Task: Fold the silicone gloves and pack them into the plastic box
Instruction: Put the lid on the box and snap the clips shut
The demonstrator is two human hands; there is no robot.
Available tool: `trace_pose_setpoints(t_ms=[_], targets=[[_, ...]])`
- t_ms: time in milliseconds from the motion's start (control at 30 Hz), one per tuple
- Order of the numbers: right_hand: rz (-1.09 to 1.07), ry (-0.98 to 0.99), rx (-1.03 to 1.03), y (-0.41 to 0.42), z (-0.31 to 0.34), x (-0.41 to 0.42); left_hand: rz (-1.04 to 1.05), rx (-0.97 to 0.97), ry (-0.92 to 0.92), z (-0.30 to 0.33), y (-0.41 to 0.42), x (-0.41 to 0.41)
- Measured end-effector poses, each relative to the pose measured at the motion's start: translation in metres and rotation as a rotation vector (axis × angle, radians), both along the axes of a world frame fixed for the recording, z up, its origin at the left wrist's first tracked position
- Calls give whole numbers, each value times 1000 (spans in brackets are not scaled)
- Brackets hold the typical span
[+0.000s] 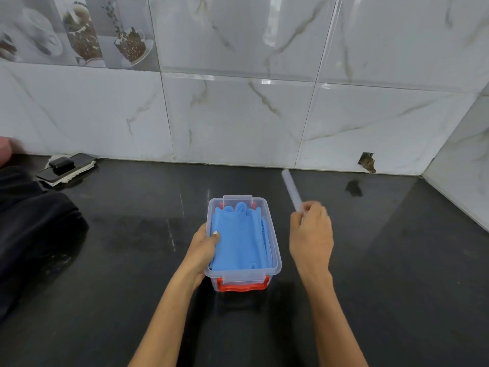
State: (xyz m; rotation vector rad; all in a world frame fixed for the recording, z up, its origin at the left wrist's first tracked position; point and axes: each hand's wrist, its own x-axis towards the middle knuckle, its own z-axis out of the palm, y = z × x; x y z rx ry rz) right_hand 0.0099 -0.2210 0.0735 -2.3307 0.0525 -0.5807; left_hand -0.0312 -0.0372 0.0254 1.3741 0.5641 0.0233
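Blue silicone gloves (239,238) lie folded inside clear plastic box (275,263) on black counter (370,287) | left hand (202,247) grips box's left wall | right hand (311,234) holds translucent lid (291,189) edge-on, right of box

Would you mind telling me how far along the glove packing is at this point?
Mostly done: the folded blue gloves already lie inside the clear plastic box. In hand: the left hand grips the box's left wall, thumb on the gloves, while the right hand holds what looks like the translucent lid, seen edge-on and blurred. Left: the box remains uncovered.
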Motion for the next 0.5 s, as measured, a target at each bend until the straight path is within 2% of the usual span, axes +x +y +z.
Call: trace_pose_setpoints(t_ms=[200,300,367,500], targets=[[306,-279,272,8,48,-29,0,-17,-10,1,0,-3],[327,-309,461,14,47,-28,-2,-38,-11,1,0,-4],[290,-211,541,19,37,-24,-19,-49,-38,1,0,-6],[229,163,550,24,6,-17,-5,-47,-96,1,1,-8]])
